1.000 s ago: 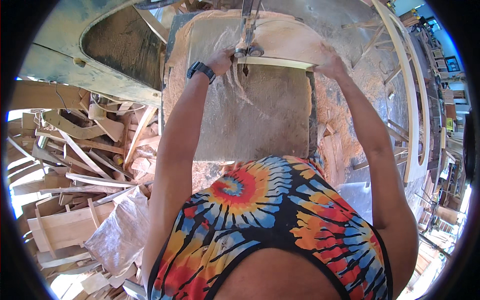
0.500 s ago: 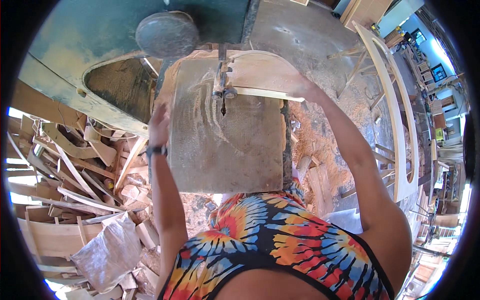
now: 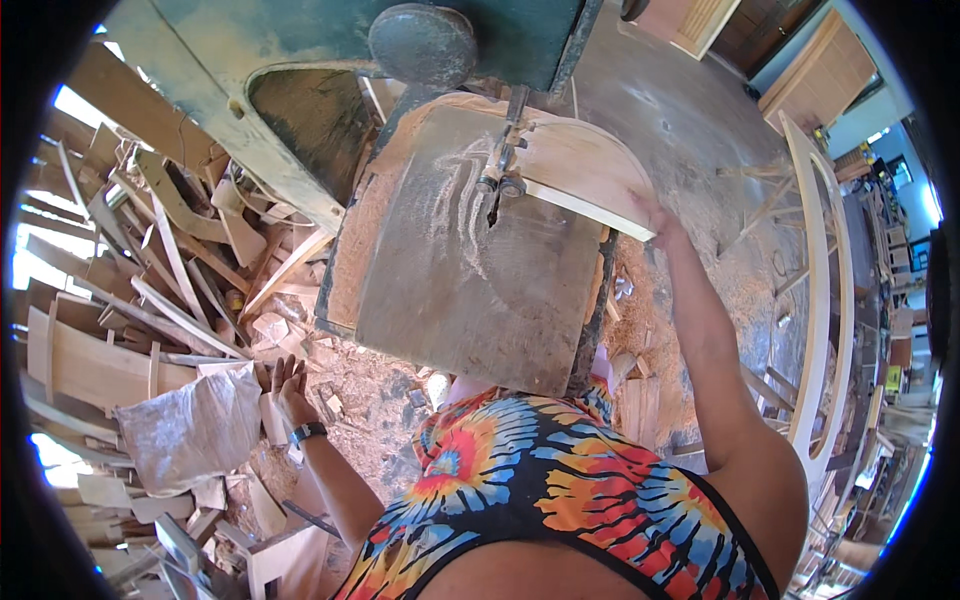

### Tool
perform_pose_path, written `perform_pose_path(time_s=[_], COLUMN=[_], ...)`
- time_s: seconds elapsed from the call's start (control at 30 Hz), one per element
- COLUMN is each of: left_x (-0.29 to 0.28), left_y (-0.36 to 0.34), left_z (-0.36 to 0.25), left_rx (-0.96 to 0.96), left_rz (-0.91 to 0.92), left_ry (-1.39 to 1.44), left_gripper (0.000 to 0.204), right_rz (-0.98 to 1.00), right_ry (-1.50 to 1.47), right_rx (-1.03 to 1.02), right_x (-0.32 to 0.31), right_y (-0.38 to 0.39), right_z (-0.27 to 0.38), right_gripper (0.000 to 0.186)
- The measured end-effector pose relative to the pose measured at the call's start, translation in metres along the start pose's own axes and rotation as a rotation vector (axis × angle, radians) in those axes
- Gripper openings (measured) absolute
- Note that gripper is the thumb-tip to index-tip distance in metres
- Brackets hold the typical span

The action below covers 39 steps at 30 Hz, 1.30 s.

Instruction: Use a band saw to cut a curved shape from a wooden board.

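A pale wooden board (image 3: 580, 160) with a straight near edge and a rounded far edge rests at the far right of the bandsaw table (image 3: 410, 300), beside the blade guide (image 3: 503, 180). At the board's right corner, my right hand (image 3: 657, 222) grips it, and part of the fingers is hard to make out. Well away from the table, at the lower left, my left hand (image 3: 291, 393) hangs over the wood scraps. Its fingers are apart and hold nothing. A dark strap circles that wrist.
The saw's green body (image 3: 300, 40) with a round knob (image 3: 423, 45) rises at the back. Heaped offcuts (image 3: 180, 270) and a crumpled plastic sheet (image 3: 190, 425) lie on the left. To the right, a curved wooden frame (image 3: 810, 260) leans near trestles. Sawdust covers the floor.
My left hand has swung from the table's left edge down and out to the lower left. My view has turned, so the table and board appear tilted. My right hand stays at the board.
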<state>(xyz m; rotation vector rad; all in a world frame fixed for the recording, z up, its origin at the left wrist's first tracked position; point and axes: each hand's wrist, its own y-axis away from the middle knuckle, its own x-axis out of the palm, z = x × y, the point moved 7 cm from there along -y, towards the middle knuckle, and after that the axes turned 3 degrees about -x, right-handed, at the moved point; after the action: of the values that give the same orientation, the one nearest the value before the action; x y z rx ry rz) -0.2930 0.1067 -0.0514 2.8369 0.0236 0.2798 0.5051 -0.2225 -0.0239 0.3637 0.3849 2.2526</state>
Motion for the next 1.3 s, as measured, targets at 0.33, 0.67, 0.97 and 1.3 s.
perform_pose_path(time_s=[0.33,0.67,0.97,1.3], left_x=[0.014,0.137,0.247,0.283], left_y=[-0.026,-0.172,-0.313,-0.301], left_z=[-0.041,-0.159,-0.356,-0.386], left_rx=[0.026,0.306,0.882,0.929], left_rz=[0.052,0.124,0.069,-0.023], left_ry=[-0.116,-0.255,-0.227,-0.646], left_gripper=[0.066,0.049,0.077,0.089], right_rz=[-0.288,-0.536,-0.567,-0.745], right_ry=[-0.054,-0.273,-0.389,-0.251], right_rx=[-0.179,-0.103,-0.059,-0.055], right_x=[0.003,0.025,0.125,0.116], right_y=[0.123,0.318,0.414,0.434], right_z=[-0.04,-0.145,-0.161,-0.178], right_gripper=[0.063,0.069,0.067,0.068])
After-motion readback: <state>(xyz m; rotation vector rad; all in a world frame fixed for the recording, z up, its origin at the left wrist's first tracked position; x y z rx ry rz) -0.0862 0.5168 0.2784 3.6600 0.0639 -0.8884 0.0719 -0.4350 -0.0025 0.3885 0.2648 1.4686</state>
